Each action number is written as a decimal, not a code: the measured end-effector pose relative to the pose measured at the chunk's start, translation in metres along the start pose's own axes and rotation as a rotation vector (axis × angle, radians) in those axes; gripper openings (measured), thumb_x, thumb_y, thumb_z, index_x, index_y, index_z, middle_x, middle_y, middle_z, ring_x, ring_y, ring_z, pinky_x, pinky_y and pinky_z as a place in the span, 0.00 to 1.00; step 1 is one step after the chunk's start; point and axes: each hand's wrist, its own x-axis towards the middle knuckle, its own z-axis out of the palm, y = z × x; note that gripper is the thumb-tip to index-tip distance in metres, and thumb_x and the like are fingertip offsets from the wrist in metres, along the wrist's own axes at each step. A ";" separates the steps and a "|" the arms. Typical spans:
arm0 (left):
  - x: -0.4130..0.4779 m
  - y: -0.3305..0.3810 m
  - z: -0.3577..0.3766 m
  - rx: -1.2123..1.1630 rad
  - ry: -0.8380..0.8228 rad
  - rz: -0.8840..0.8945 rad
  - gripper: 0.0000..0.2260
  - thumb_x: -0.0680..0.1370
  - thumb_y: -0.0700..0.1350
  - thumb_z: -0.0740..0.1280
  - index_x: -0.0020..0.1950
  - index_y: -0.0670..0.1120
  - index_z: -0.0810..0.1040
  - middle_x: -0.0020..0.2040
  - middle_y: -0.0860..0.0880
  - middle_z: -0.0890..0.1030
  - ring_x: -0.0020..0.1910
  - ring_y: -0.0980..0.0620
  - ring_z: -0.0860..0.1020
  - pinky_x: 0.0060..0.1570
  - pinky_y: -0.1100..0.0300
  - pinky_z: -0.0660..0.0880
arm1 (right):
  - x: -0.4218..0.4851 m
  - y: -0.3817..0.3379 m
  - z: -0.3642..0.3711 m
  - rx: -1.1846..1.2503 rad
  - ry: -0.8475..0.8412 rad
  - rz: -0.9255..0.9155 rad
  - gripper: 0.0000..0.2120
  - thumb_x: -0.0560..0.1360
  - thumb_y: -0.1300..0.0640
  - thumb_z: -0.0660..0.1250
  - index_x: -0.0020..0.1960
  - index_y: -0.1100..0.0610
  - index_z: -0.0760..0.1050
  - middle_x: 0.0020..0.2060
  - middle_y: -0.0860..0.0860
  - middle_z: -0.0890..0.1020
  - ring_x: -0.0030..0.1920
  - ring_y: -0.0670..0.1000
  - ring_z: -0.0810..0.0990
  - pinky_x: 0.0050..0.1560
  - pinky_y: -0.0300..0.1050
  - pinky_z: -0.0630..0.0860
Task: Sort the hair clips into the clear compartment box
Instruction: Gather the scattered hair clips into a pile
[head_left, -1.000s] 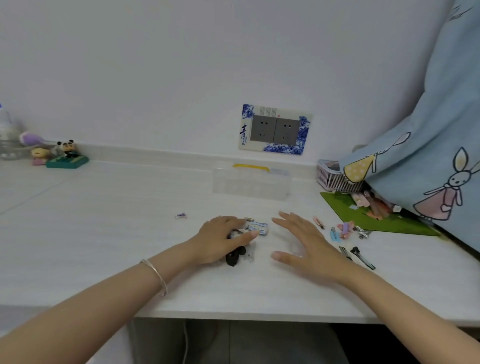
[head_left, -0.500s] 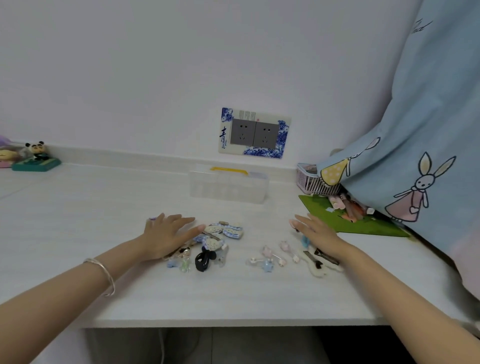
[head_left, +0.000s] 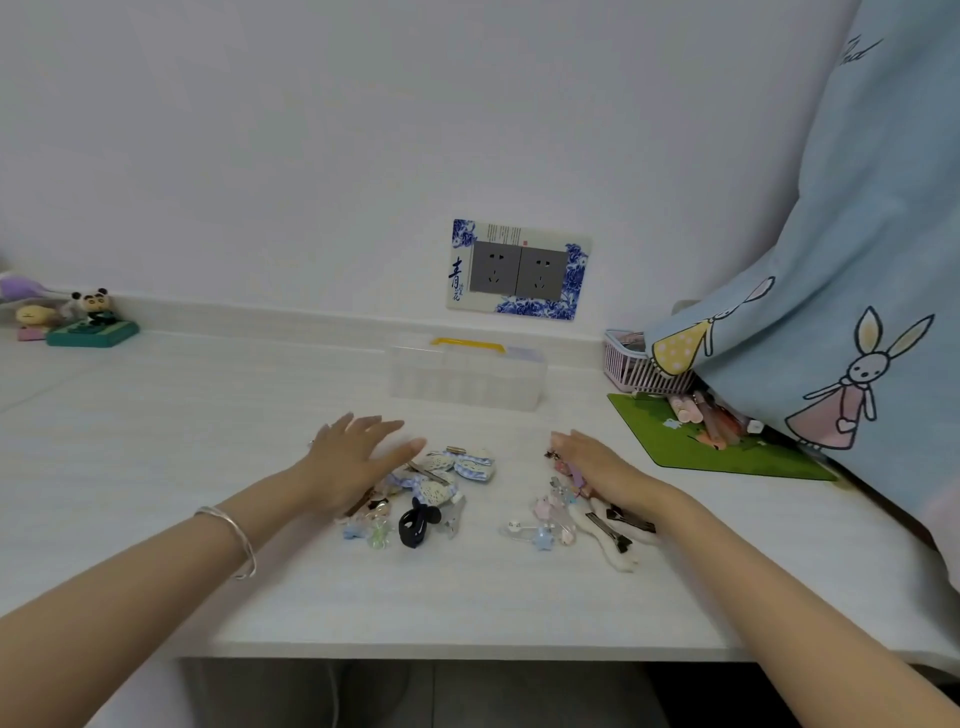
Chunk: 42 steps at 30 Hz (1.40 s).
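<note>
Left hand: the left hand (head_left: 353, 462) lies flat with straight fingers on the far left part of the left pile (head_left: 447, 470) of hair clips. It grips nothing.
Right hand: the right hand (head_left: 597, 467) lies flat on the far part of the right pile (head_left: 550, 519) of hair clips. Its fingers are straight and it holds nothing.
Both hands: they are apart, with bare table (head_left: 156, 441) between them.
Left pile: blue and white bow clips, with a black claw clip (head_left: 415, 525) on the near side.
Right pile: small pink and blue clips, and black flat clips (head_left: 623, 522) lying on a white fluffy clip (head_left: 621, 558).
Box: the clear compartment box (head_left: 467, 379) stands beyond both piles, by the wall, with a yellow handle (head_left: 467, 343) on top. I cannot tell what is inside.
Right side: a green mat (head_left: 675, 447) with a pink basket (head_left: 628, 364) behind it, and a blue rabbit cloth (head_left: 857, 260) hanging over them.
Wall: a socket plate (head_left: 519, 270) above the box.
Far left: a panda toy (head_left: 93, 306).
Left wrist: a silver bracelet (head_left: 234, 540).
</note>
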 end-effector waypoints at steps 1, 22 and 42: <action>0.000 -0.003 -0.002 0.070 -0.024 -0.014 0.46 0.64 0.78 0.38 0.76 0.57 0.44 0.78 0.48 0.53 0.77 0.43 0.47 0.73 0.41 0.45 | -0.002 -0.004 0.003 -0.055 -0.058 -0.005 0.20 0.75 0.32 0.48 0.48 0.40 0.74 0.58 0.37 0.71 0.68 0.44 0.66 0.72 0.51 0.51; -0.036 -0.003 0.001 -0.382 -0.110 0.081 0.48 0.64 0.73 0.61 0.77 0.52 0.51 0.77 0.54 0.56 0.75 0.54 0.56 0.69 0.59 0.55 | -0.072 0.016 0.008 0.152 0.141 -0.091 0.30 0.66 0.29 0.58 0.66 0.37 0.66 0.71 0.42 0.66 0.72 0.42 0.61 0.73 0.46 0.57; -0.047 0.033 0.017 -0.256 -0.130 0.244 0.57 0.63 0.69 0.69 0.75 0.52 0.33 0.78 0.52 0.38 0.76 0.54 0.37 0.73 0.54 0.43 | -0.063 -0.045 0.037 0.023 -0.073 -0.120 0.53 0.61 0.31 0.67 0.75 0.40 0.40 0.77 0.46 0.41 0.76 0.48 0.40 0.76 0.56 0.46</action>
